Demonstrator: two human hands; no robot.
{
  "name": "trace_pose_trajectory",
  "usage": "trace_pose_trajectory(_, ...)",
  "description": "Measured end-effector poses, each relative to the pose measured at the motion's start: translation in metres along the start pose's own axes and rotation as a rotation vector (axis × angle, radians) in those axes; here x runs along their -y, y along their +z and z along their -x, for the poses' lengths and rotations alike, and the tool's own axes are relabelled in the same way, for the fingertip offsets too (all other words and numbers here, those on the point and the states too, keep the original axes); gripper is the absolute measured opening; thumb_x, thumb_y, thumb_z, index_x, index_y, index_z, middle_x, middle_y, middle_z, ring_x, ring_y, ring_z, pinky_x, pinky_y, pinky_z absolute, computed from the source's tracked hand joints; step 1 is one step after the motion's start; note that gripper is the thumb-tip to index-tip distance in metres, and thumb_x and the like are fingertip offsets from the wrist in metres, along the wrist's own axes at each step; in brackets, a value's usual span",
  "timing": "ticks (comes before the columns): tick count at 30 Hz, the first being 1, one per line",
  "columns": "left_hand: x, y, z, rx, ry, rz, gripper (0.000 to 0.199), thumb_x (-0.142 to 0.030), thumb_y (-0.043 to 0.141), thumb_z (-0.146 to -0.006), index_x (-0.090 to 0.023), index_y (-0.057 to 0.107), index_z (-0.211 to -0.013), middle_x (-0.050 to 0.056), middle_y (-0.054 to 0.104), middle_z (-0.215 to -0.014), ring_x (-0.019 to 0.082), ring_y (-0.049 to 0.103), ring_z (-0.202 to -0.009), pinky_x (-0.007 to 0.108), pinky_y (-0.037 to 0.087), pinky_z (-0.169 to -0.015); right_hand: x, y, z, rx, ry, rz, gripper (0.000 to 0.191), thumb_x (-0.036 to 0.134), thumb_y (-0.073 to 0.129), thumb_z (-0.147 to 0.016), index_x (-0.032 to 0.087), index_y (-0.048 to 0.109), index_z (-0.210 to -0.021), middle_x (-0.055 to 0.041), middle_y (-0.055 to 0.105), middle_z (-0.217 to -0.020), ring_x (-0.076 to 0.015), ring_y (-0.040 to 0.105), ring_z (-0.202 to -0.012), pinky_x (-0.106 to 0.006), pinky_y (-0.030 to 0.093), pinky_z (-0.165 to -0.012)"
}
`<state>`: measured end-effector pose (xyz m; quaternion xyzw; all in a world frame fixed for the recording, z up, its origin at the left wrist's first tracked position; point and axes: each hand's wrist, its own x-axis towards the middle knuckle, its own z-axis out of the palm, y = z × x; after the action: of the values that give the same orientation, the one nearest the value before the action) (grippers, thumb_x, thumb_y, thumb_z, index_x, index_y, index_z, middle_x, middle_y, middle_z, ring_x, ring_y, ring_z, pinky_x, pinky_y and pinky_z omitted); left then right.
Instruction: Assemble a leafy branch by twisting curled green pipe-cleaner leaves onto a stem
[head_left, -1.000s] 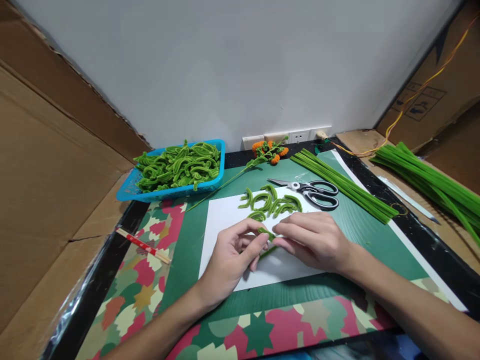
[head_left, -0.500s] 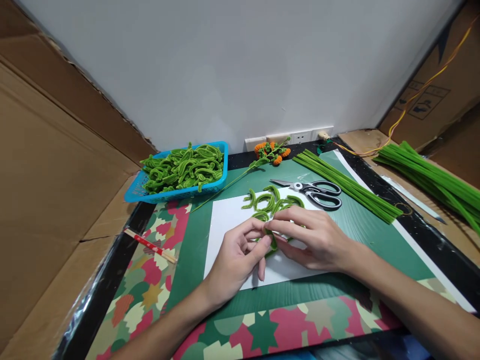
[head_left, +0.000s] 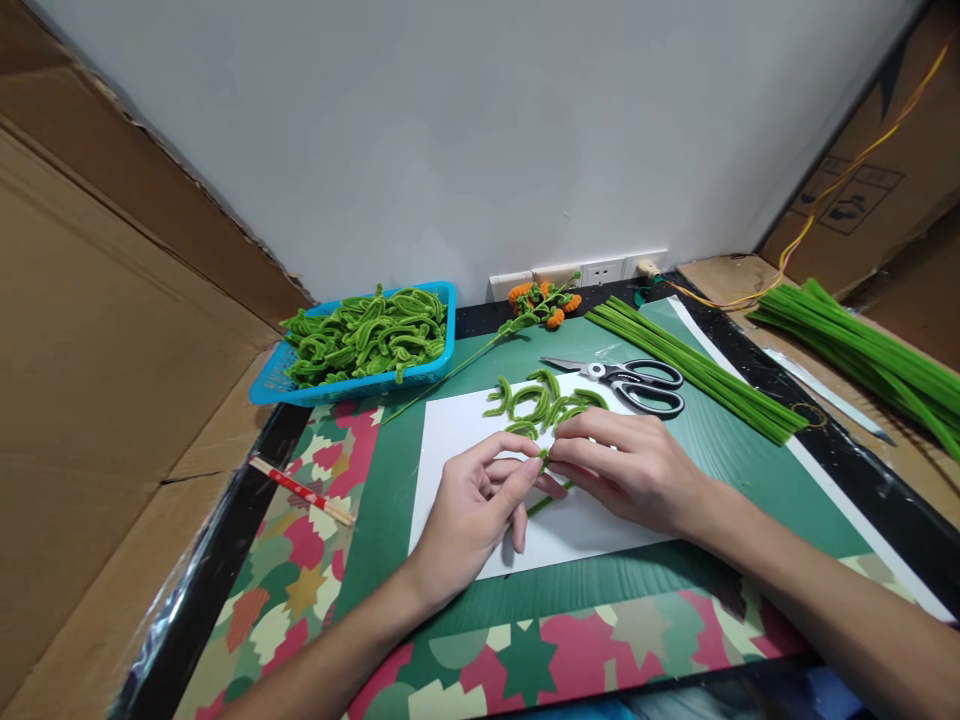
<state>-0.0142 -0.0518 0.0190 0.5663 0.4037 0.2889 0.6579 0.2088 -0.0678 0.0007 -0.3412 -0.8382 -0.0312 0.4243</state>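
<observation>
Between my hands is a short green pipe cleaner [head_left: 544,457], mostly hidden by fingers. My left hand [head_left: 480,515] pinches it between thumb and index finger. My right hand [head_left: 634,465] grips its other side with closed fingertips. Both hands are over a white sheet of paper [head_left: 442,470]. Just beyond them on the paper lie several curled green pipe cleaner pieces [head_left: 530,403]. A straight green piece [head_left: 547,500] shows on the paper below my fingers. Black-handled scissors [head_left: 622,380] lie past the paper, their blades pointing left.
A blue basket [head_left: 450,345] heaped with bent green pieces stands at the back left. Beside it lies an orange-and-green pipe cleaner flower stem [head_left: 536,310]. Long green pipe cleaners [head_left: 697,370] and another bundle [head_left: 862,350] lie right. Paper-wrapped chopsticks [head_left: 300,490] are at left.
The green piece in my fingers has turned; its lower end, which hung visibly before, is now hidden and only a small bit shows. My right fingertips have shifted slightly.
</observation>
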Motion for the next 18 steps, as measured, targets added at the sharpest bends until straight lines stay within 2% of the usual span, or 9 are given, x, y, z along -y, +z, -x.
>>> trace_pose_trajectory(2,0.0013,-0.0006,-0.0006,0.002,-0.001,0.003,0.038,-0.051,0.077,-0.097,-0.017,0.066,-0.11,0.006,0.082,-0.08,0.008,0.059,-0.037,0.017,0.033,-0.037,-0.0008,-0.0004,0.0006,-0.001,0.003,-0.01,0.013,0.017,0.059,-0.109,0.018,0.071,-0.104,-0.008,0.078,-0.097,-0.0154,0.07,-0.081,-0.025,0.05,-0.067)
trace_pose_trajectory(6,0.0032,-0.002,-0.0016,-0.017,0.03,0.018,0.034,-0.046,0.082,-0.094,-0.018,0.065,-0.106,0.006,0.083,-0.083,0.008,0.06,-0.039,0.017,0.04,-0.039,-0.001,-0.0016,0.001,-0.02,-0.002,-0.003,0.011,0.016,0.06,-0.108,0.018,0.07,-0.104,-0.008,0.077,-0.095,-0.0161,0.07,-0.08,-0.026,0.05,-0.066)
trace_pose_trajectory(14,0.0022,-0.003,-0.0023,-0.068,0.063,0.007,0.031,-0.044,0.079,-0.097,-0.016,0.068,-0.103,0.006,0.081,-0.083,0.006,0.058,-0.038,0.015,0.034,-0.036,-0.0006,-0.002,0.0006,-0.026,0.001,0.015,0.008,0.017,0.063,-0.108,0.017,0.07,-0.103,-0.0079,0.078,-0.096,-0.0164,0.071,-0.079,-0.027,0.049,-0.065)
trace_pose_trajectory(18,0.0013,-0.0024,-0.003,-0.077,0.044,0.036,0.033,-0.046,0.08,-0.096,-0.016,0.069,-0.101,0.004,0.079,-0.081,0.005,0.056,-0.038,0.015,0.031,-0.035,-0.0012,-0.0017,0.0001,-0.029,0.003,0.05,0.008,0.023,0.065,-0.108,0.016,0.069,-0.11,-0.0069,0.077,-0.093,-0.0168,0.07,-0.078,-0.027,0.048,-0.064)
